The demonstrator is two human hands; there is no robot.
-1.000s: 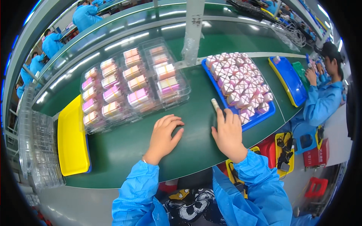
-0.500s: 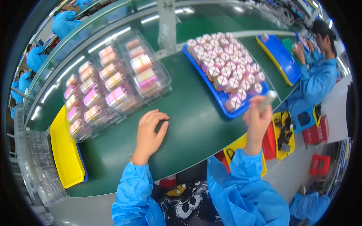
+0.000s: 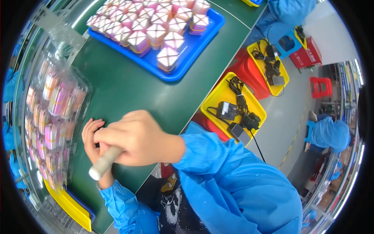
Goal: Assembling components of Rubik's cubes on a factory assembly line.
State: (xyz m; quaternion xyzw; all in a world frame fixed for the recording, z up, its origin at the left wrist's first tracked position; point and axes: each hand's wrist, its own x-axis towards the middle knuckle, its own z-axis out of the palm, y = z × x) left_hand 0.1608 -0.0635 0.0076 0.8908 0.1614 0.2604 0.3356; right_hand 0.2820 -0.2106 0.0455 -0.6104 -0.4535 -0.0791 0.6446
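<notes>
While my right hand (image 3: 134, 136) crosses over toward the left side of the green table (image 3: 128, 84), its fingers are closed around a pale stick (image 3: 102, 163), a short cylinder whose blunt end juts out low and left of my fist. My left hand (image 3: 92, 138) lies under and behind it, fingers curled loosely against the table top, holding nothing that I can see; the right hand covers most of it, so I cannot tell whether the two are touching.

Just left of both hands sits the clear tray (image 3: 52, 117), a ribbed plastic blister packed with rows of pink and orange pieces. Far and to the right is the blue tray (image 3: 194, 45), loaded with small pink-and-white boxes (image 3: 167, 58), well apart from my hands. Off the table's right edge are yellow bins (image 3: 222, 93) holding black adapters and cables.

To do this well, I judge the stick should stay gripped near its middle so the blunt end is steady, wrist low over the table. My left hand ought to brace flat beside the clear tray, so the tray does not slide when the stick comes against it. Slow pressure suits thin plastic better than a jab.
</notes>
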